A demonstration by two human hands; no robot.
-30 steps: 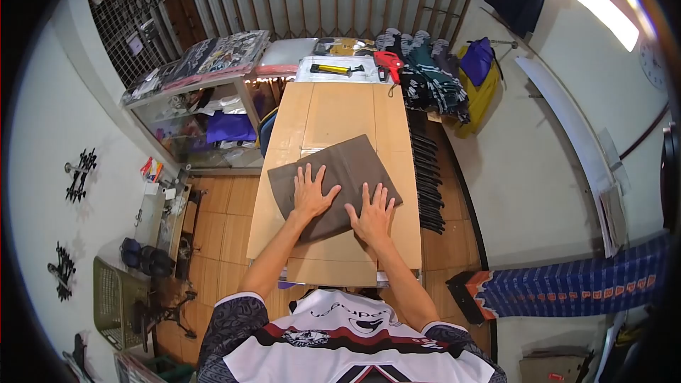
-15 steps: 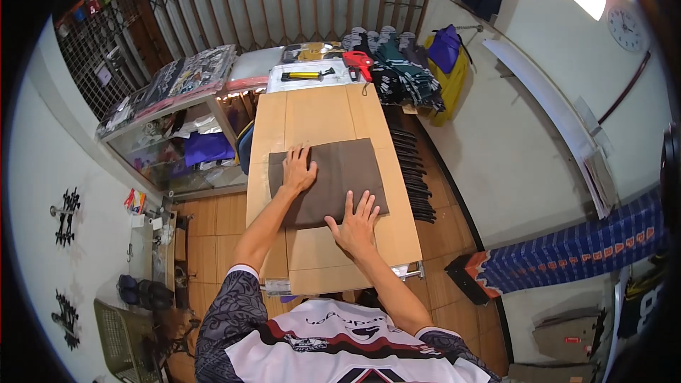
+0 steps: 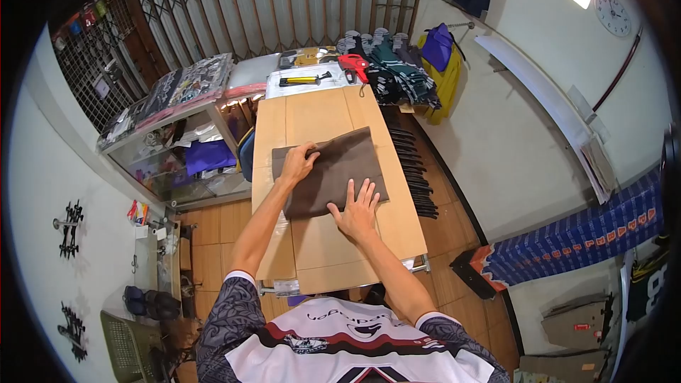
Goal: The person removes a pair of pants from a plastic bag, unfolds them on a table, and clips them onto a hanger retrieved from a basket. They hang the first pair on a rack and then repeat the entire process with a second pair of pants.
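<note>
A folded dark brown cloth (image 3: pixel 349 159) lies on a cardboard-covered table (image 3: pixel 319 110). The fingers of my left hand (image 3: pixel 299 164) are closed on its far edge, left of the middle, and the layer there is raised and creased. At the near right part of the cloth, my right hand (image 3: pixel 357 213) rests flat with its fingers spread, the palm reaching past the near edge onto the cardboard.
Beyond the cardboard lie a yellow and black pump-like tool (image 3: pixel 301 81) and a red handheld tool (image 3: pixel 353 68). Dark patterned garments (image 3: pixel 401 74) are heaped at the back right. Black hangers (image 3: pixel 415 170) line the table's right side; a glass cabinet (image 3: pixel 167 159) stands left.
My left hand has gone from lying flat on the cloth to gripping its far edge, which has lifted and slanted. My right hand stays flat near the front edge.
</note>
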